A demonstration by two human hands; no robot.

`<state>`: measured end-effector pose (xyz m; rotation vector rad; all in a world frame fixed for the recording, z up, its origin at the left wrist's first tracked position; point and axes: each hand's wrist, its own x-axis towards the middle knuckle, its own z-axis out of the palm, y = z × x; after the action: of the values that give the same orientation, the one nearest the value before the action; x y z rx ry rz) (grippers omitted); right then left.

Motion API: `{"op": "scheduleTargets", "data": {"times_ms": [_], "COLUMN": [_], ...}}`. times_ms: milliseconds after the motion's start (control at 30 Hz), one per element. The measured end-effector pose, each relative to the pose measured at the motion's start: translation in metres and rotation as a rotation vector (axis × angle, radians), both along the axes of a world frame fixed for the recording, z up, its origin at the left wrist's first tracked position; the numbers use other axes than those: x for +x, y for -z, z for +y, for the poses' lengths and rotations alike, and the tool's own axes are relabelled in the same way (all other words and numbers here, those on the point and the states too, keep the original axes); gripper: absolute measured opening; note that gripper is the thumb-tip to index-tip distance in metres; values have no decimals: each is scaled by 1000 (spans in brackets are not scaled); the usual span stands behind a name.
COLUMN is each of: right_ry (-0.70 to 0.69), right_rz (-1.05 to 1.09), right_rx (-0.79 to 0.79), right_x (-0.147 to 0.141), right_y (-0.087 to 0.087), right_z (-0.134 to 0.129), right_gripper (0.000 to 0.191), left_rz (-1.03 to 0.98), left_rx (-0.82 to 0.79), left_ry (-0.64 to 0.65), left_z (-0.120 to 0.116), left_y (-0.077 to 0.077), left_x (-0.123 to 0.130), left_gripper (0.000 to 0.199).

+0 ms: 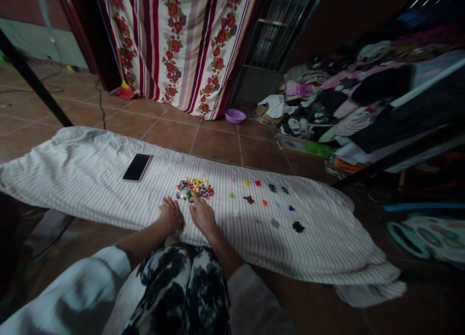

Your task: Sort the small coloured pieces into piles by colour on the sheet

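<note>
A mixed pile of small coloured pieces point(196, 184) lies on a striped cloth point(225, 243). My left hand point(170, 214) rests on the cloth at the near left of the pile, its fingers stretched out and holding nothing visible. At the pile's near edge, my right hand point(202, 215) has its fingertips drawn together among the pieces; whatever is between them is too small to make out. To the right sit little groups sorted by colour, among them yellow pieces point(246, 182), brown pieces point(249, 199), orange pieces point(265, 203) and black pieces point(298, 227).
A phone point(137, 167) lies on the cloth left of the pile. Beyond are a floral curtain point(174, 49), a purple basin point(235, 116) and a red-and-yellow broom point(125, 90) on the tiled floor. Heaped clothes point(348, 87) fill the right side.
</note>
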<state>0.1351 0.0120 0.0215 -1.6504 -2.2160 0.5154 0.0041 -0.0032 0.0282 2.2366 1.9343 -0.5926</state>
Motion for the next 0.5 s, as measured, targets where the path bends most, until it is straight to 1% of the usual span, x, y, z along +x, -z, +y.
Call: {"op": "scheduleTargets", "data": {"times_ms": [167, 267, 400, 500], "right_ry": [111, 118, 97, 120], "right_rz": [-47, -17, 110, 243], "right_rx": [-17, 13, 50, 58], "right_x": [-8, -7, -1, 4], "right_y": [0, 3, 5, 4], "right_z": [0, 0, -2, -6], "right_gripper": [19, 17, 16, 14], "left_rz": [-18, -24, -1, 54], "left_rx": [6, 20, 21, 26], "left_ry": [6, 1, 22, 44], "left_z": [2, 2, -2, -7], "left_y": [6, 5, -2, -9], "left_x": [-2, -2, -1, 0], "left_gripper": [79, 76, 76, 72]}}
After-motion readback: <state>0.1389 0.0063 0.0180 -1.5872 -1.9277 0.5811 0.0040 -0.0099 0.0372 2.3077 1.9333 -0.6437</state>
